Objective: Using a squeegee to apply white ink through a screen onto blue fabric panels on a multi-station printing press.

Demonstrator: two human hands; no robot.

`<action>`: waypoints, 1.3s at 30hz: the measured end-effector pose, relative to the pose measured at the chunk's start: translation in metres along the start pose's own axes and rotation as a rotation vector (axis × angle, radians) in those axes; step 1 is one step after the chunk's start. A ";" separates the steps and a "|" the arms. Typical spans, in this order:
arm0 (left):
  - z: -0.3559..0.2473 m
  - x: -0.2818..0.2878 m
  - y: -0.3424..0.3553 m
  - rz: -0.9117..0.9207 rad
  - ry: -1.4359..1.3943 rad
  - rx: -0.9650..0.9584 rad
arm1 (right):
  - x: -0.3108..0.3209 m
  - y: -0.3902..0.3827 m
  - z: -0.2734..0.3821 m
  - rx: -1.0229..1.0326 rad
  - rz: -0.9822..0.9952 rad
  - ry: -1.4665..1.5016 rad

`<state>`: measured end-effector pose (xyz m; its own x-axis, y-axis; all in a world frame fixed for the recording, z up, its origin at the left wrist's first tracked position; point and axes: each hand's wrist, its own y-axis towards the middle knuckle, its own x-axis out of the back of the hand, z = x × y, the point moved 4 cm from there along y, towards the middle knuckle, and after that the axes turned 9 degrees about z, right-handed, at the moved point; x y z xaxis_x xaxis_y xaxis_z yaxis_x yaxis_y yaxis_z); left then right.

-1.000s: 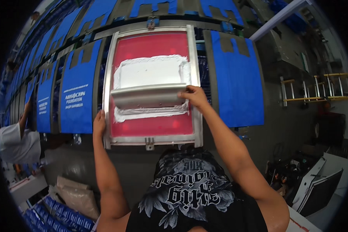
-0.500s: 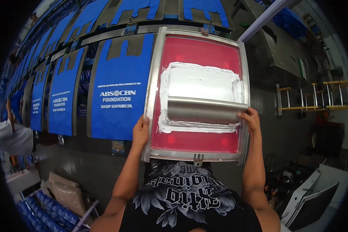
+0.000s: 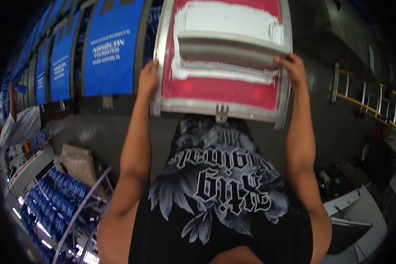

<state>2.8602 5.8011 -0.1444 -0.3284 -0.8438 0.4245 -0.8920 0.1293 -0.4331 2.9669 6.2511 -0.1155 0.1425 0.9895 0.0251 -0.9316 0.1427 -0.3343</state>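
Observation:
A metal-edged screen printing frame (image 3: 185,107) with red mesh (image 3: 207,89) is in front of me at the top. White ink (image 3: 224,20) coats the middle of its mesh. Across the ink lies a wide metal squeegee (image 3: 224,50). My left hand (image 3: 149,79) is closed on the frame's left rail, thumb upward. My right hand (image 3: 294,70) grips the right rail, with its thumb reaching in against the squeegee's right end. The underside of the frame and some of my fingers are hidden.
Left of the frame, blue printed bag pieces (image 3: 112,72) lie on a row of boards. At far left is another person's white sleeve (image 3: 22,125). A rack of blue items (image 3: 61,193) stands lower left. A yellow-railed ladder (image 3: 361,100) is at right.
The view has tilted and blurred, so the frame, squeegee and both hands appear higher up. Both hands keep their hold on the frame, and the squeegee stays lying across the ink.

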 end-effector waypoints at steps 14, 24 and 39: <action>0.014 -0.016 0.018 0.034 -0.121 -0.078 | 0.003 0.006 -0.017 0.042 -0.015 0.009; -0.059 -0.006 -0.026 -0.147 0.521 -0.624 | -0.007 -0.029 0.010 0.014 0.176 -0.687; -0.151 -0.079 0.091 0.029 0.811 -0.869 | -0.035 0.085 0.056 0.307 -0.036 -1.407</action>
<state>2.7582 5.9586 -0.0971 -0.1737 -0.2993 0.9382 -0.6898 0.7169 0.1010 2.8640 6.2300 -0.0924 -0.1063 0.1614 0.9811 -0.9943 -0.0116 -0.1059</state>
